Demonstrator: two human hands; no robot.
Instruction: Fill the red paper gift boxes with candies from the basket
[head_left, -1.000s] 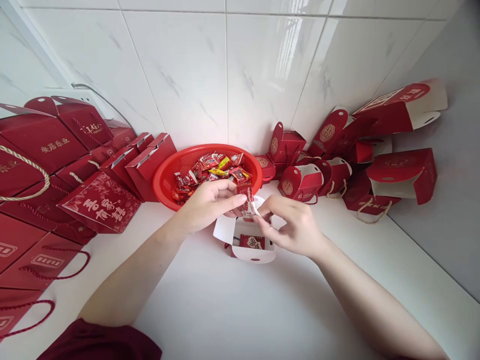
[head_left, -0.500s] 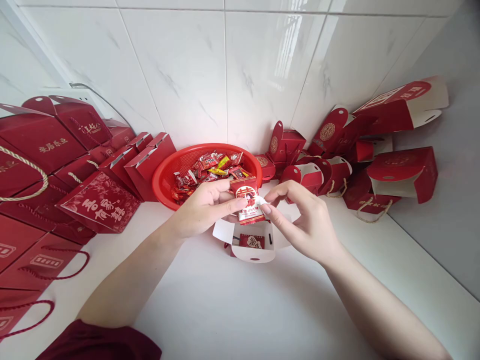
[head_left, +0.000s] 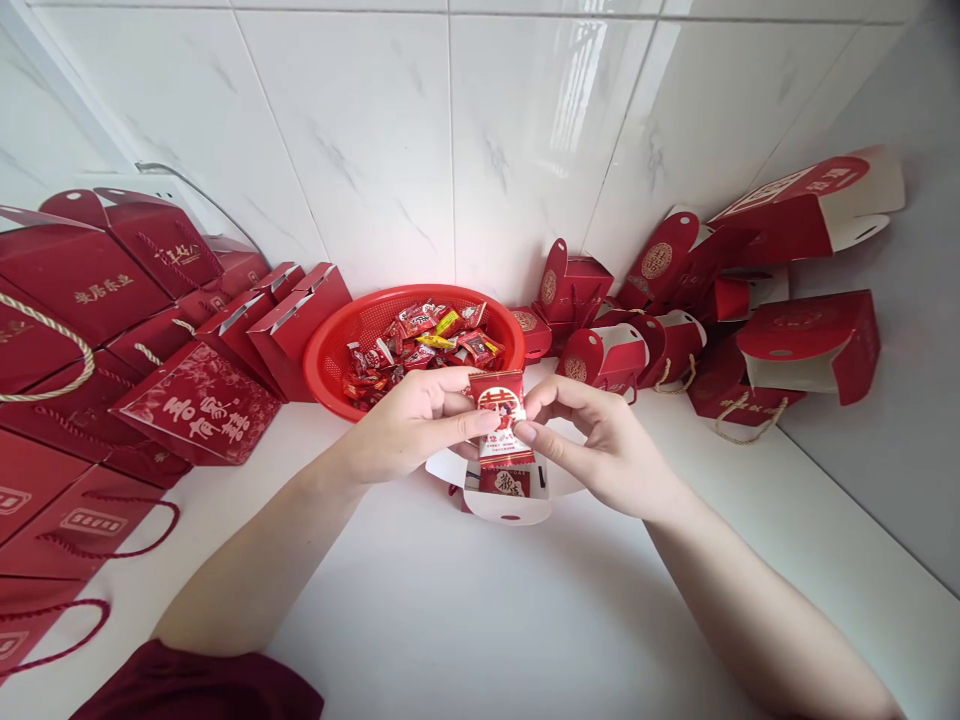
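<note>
A red and white wrapped candy (head_left: 499, 415) is held up in the middle of the head view. My left hand (head_left: 420, 420) pinches its left side, thumb across the front. From the right, my right hand (head_left: 600, 440) grips the other edge between thumb and forefinger. Just below them stands an open gift box (head_left: 510, 508), red outside and white inside, its flaps spread. In it lies a red packet (head_left: 504, 482) with white characters. Behind my left hand is a red plastic basket (head_left: 322, 345) holding many wrapped candies (head_left: 420, 340), partly hidden by that hand.
Red gift boxes with rope handles (head_left: 112, 290) are stacked along the left. More red boxes (head_left: 806, 340), several with raised lids, crowd the right by the grey panel (head_left: 885, 420). A tiled wall (head_left: 375, 130) rises behind the white counter (head_left: 480, 620).
The candy has moved slightly down and to the right and stands straighter. My right hand's fingers have closed in against its right edge.
</note>
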